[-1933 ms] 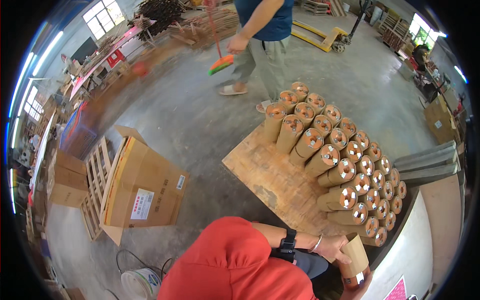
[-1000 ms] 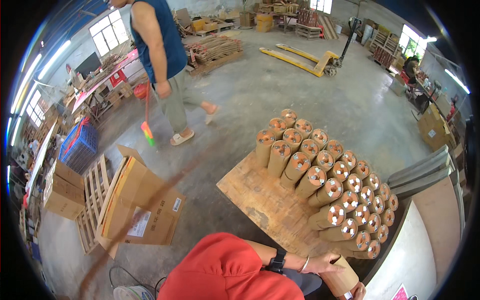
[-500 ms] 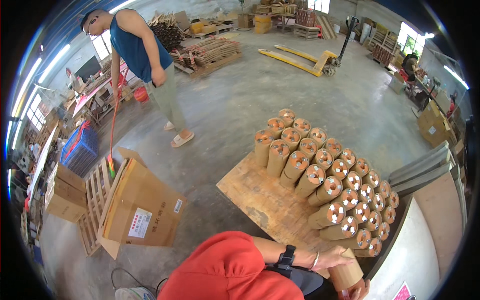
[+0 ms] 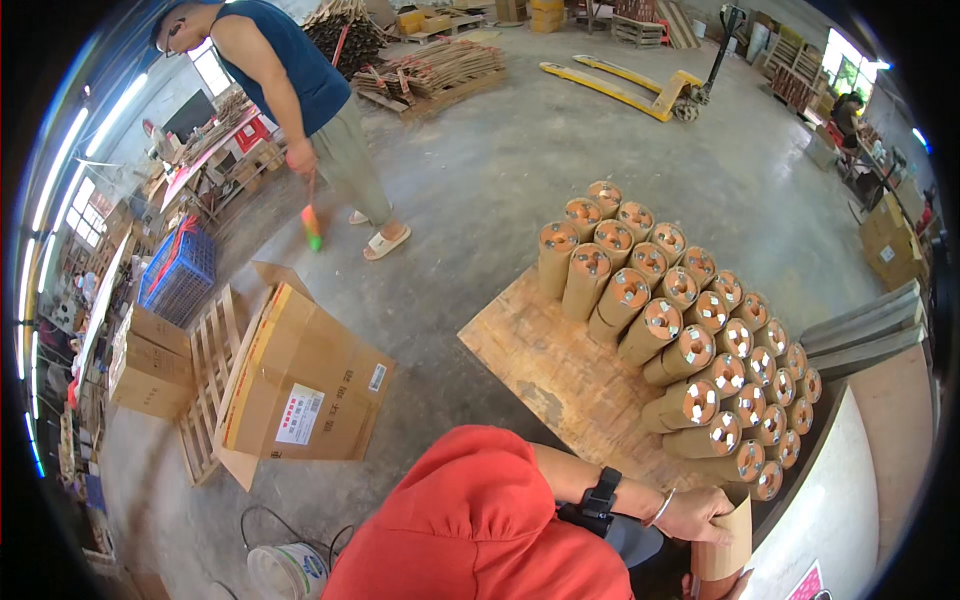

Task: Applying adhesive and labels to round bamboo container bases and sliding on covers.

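My left hand, with a black strap and a bracelet on its arm, grips the upper rim of a brown cardboard-like sleeve. The sleeve stands roughly upright beside a pale tabletop, around a reddish-brown cylinder. Only some fingers of my right hand show at the lower edge, closed about the cylinder's bottom end. Just beyond stand several brown-wrapped cylinders in close rows, their round ends copper-coloured with a central hole and small silver or white tabs. They rest on a wooden board.
A large cardboard box stands at left by a wooden pallet and a blue crate. Another person holds a broom with a coloured head. Farther off is a yellow pallet jack. A white bucket sits near me.
My view has shifted, so most things sit farther right. The sleeve in my hands has become more upright. The other person has swung the broom away from the box toward their feet.
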`<state>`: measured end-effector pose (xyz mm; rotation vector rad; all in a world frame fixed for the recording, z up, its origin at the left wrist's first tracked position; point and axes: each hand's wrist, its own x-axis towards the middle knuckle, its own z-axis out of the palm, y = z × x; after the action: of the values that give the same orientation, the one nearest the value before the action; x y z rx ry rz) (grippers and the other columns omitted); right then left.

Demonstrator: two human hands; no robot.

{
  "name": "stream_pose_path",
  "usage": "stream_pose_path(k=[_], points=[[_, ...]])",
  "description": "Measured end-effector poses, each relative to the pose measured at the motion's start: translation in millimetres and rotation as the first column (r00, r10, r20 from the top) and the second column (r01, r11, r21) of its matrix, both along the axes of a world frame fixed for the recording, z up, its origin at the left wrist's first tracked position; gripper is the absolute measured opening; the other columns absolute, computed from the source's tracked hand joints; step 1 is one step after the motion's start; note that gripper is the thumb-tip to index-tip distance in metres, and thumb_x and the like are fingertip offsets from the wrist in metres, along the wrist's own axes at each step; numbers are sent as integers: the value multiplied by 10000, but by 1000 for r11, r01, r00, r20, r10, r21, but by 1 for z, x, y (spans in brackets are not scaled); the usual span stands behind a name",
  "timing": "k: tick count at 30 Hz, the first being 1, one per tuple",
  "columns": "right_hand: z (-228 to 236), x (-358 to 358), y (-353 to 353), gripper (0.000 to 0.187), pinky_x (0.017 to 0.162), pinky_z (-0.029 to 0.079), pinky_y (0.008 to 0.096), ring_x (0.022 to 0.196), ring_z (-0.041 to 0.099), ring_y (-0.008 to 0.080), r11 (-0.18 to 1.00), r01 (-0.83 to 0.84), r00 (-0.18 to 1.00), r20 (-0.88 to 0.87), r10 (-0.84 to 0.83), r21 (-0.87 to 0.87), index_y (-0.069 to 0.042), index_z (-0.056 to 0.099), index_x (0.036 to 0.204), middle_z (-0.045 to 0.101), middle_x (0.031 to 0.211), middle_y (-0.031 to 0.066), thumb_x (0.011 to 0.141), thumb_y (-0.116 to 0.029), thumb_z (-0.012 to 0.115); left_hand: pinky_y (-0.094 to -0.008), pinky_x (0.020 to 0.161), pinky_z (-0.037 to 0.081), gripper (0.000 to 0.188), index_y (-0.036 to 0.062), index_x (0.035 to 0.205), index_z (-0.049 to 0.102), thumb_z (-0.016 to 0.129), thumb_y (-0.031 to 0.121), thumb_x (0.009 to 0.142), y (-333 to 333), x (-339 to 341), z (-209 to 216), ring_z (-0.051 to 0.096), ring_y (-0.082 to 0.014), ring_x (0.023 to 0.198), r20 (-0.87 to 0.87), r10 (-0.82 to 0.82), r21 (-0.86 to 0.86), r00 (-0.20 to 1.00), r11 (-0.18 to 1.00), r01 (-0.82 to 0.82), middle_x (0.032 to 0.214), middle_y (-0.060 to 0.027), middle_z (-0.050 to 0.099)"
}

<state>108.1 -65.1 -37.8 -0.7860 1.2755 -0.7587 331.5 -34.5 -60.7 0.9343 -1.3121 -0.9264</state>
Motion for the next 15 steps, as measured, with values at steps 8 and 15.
stream_pose_path(k=[8,15], points=[[-33,-25,-32,680,879,458,363,1039,544,242,972,208,975,-101,-198,104,-175,464,1350,544,1201,132,785,-483,684,-306,667,483,355,-30,864,605,645,322,871,-1,-5,8,605,-117,743,-346,25,286,938,955,80,789,-70,658],[-27,-14,-22,561,902,458,367,1067,543,250,980,-47,995,81,64,-195,-82,466,1307,543,1192,140,844,-378,578,-323,699,478,374,-45,912,580,634,324,881,3,-26,2,602,-134,755,-176,74,230,982,973,-32,813,-135,644]])
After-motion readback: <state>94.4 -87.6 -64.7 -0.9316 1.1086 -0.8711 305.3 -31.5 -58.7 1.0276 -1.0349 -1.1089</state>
